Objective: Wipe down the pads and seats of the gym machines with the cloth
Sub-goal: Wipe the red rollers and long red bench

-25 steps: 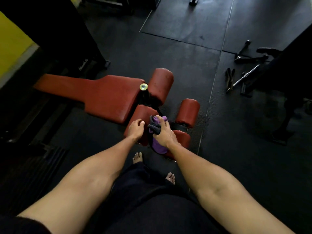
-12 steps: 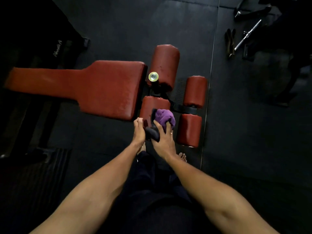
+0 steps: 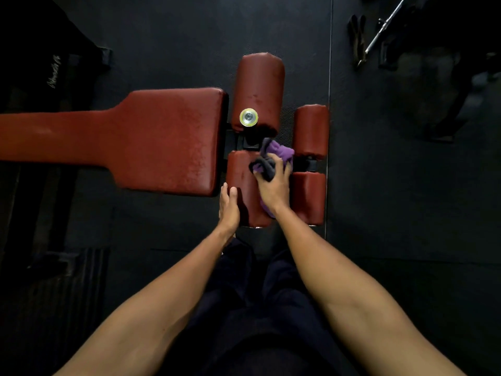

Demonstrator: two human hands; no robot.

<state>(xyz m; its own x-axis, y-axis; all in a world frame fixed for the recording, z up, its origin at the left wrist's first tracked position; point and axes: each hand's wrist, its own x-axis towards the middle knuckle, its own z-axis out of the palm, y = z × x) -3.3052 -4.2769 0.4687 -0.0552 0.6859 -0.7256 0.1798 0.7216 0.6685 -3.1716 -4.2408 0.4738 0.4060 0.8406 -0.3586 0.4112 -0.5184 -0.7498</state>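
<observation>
Looking straight down over the red bench. My right hand [image 3: 273, 187] has its fingers curled round a bunched cloth [image 3: 280, 153], purple with a dark grey part, and holds it down on the far end of the near left roller pad [image 3: 241, 172]. The purple bulk sticks out beyond my fingertips, toward the black joint between the rollers. The grey fold bulges out at the left of my fingers. A strip of purple also shows beside my wrist, on the pad's right edge. My left hand [image 3: 229, 203] lies flat, fingers straight and together, against the left flank of the same pad, holding nothing.

Layout: four red cylindrical pads in two pairs. The large far roller pad [image 3: 259, 88] lies beyond the one I am on, with a metal-capped knob [image 3: 248, 118] at its near end. To the right are the small far roller pad [image 3: 310, 130] and the small near roller pad [image 3: 309, 198]. The latter is just beside my right hand; I cannot tell whether they touch. The wide seat pad [image 3: 165, 139] lies to the left and narrows into a long strip that runs out of view. Its surface looks mottled.

Black rubber floor mat [image 3: 176, 36] under everything. A metal bar [image 3: 385, 27] lies at top right, well apart from the bench. My dark trousers [image 3: 257, 308] show at bottom centre between my forearms.
</observation>
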